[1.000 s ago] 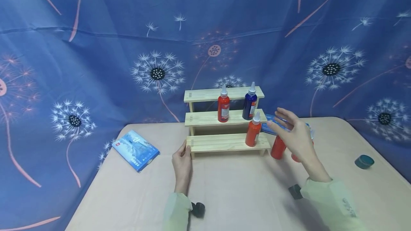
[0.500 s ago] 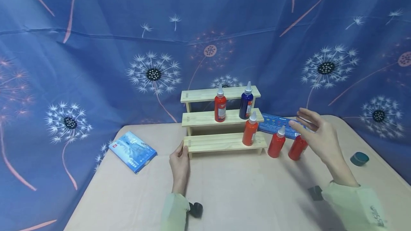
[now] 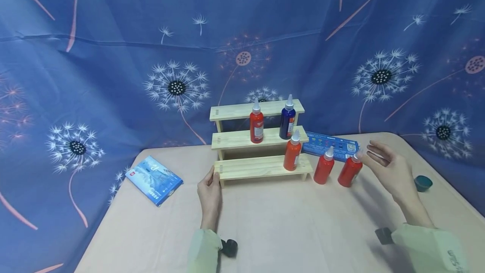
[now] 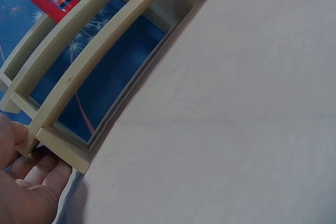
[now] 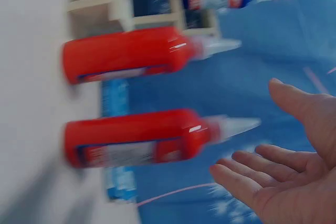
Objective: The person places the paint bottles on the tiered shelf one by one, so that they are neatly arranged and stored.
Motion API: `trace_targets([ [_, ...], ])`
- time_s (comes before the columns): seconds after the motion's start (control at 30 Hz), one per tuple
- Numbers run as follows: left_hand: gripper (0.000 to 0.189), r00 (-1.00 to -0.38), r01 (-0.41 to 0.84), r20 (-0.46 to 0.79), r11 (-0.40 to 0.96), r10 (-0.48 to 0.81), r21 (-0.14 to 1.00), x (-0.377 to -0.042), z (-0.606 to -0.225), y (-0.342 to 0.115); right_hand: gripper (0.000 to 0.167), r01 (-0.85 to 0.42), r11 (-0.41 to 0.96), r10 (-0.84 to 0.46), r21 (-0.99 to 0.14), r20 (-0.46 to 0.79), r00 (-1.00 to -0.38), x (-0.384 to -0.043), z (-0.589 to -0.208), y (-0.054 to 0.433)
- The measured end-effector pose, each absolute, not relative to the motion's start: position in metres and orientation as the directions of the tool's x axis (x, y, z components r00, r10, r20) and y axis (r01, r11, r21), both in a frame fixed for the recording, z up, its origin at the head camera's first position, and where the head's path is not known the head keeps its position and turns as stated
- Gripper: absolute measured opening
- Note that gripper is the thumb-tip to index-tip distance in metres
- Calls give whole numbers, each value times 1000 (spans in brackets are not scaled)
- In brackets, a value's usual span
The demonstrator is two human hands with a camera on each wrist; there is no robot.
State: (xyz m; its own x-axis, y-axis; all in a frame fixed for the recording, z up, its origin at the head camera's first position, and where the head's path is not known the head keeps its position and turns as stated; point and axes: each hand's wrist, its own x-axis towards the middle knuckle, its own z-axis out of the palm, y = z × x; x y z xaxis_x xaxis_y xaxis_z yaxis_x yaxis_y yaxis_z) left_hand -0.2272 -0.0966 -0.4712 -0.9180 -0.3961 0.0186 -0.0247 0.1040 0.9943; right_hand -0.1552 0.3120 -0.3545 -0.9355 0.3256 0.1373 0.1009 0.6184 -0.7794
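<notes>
the left hand grips the left end of the wooden shelf, which should keep it steady. the right hand, loose and holding nothing, is just beside the outer red bottle, upright on the table; a grasp round its body, clear of the neighbouring bottle, would probably be surest.

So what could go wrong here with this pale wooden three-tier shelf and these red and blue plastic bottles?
The right hand, open beside the rightmost red cylindrical bottle, might knock it over. Falling, it could hit the neighbouring red cylindrical bottle. The left hand grips the left end of the pale wooden three-tier shelf; a tug might topple the dark blue cylindrical bottle.
</notes>
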Motion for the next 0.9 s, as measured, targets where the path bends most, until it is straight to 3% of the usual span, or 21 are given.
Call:
trace_targets([
  [0.4,37,-922,-18,20,93,-387,995,-228,-472,-98,97,300,546,338,-783,-122,-933,-172,-411,315],
  [0.9,37,-923,-13,21,86,-383,996,-229,-473,-98,81,296,579,348,-760,-99,-932,-181,-424,313],
])
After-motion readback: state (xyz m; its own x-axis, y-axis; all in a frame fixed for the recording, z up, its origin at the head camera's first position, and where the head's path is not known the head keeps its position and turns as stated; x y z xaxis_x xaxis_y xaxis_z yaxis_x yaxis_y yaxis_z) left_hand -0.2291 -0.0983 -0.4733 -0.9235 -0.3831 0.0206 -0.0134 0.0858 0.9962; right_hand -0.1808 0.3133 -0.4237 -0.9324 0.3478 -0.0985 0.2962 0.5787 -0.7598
